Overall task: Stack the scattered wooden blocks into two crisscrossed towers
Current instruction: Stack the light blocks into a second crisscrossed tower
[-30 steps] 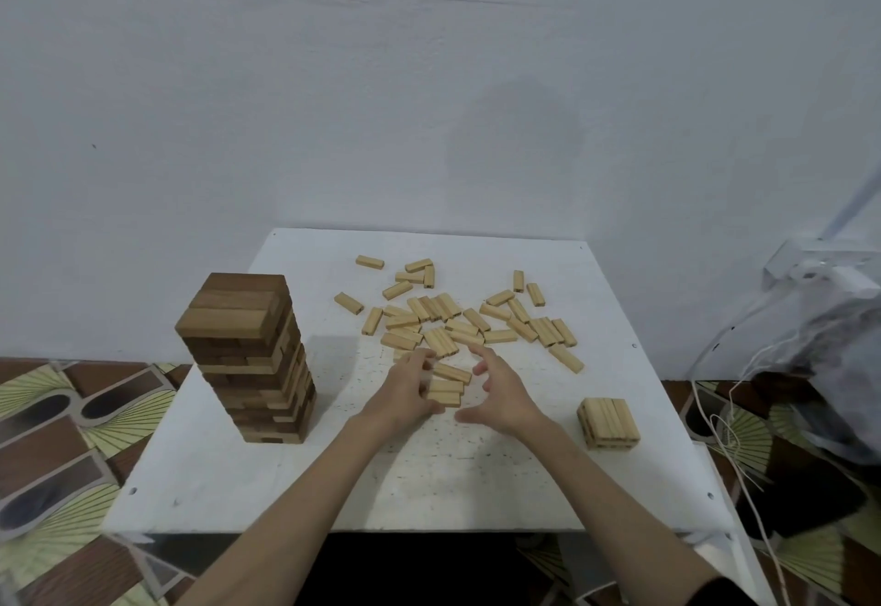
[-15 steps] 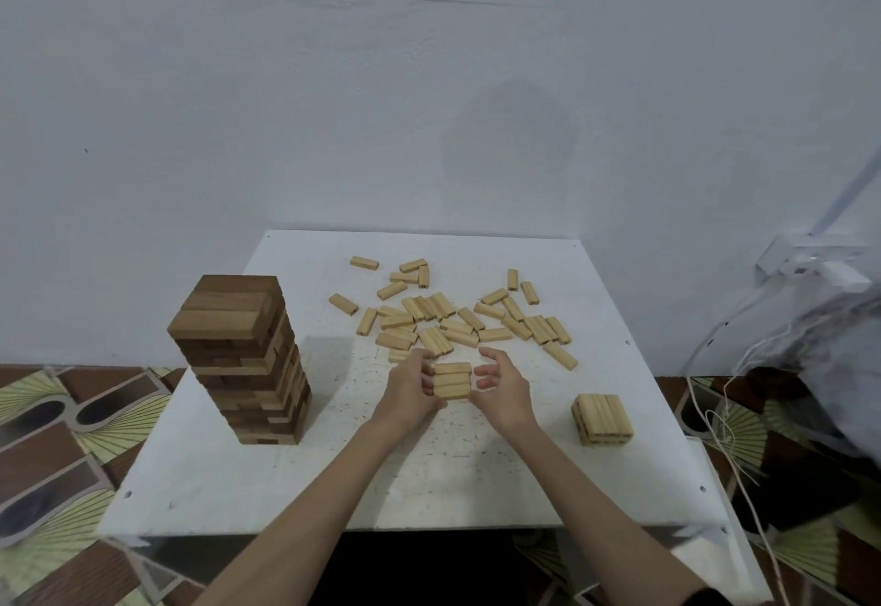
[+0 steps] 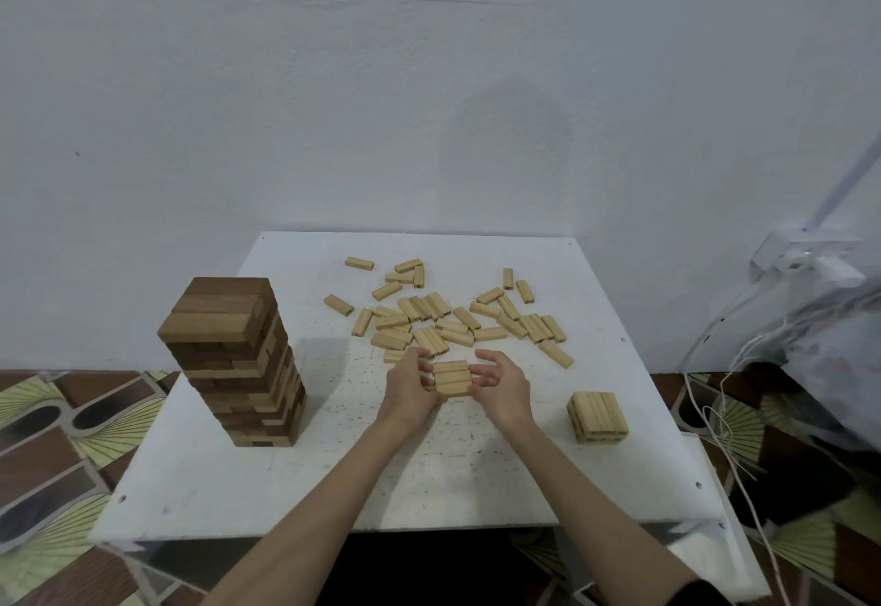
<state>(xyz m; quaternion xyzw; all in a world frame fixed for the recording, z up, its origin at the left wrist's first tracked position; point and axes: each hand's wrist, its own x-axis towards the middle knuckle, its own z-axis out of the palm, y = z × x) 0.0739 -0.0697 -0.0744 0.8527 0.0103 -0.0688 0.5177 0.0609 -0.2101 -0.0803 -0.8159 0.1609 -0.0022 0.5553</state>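
Whether the three gathered blocks (image 3: 451, 378) rest on the white table (image 3: 429, 472) or sit just above it cannot be told, since both hands cover their ends. They are pale wood, lying side by side in a flat row. The left hand (image 3: 409, 388) curls its fingers against their left ends; the right hand (image 3: 501, 384) curls against the right ends, so the row is squeezed between them. Behind lies the scatter of loose blocks (image 3: 453, 314). A tall dark tower (image 3: 236, 360) stands at left, a low pale stack (image 3: 597, 416) at right.
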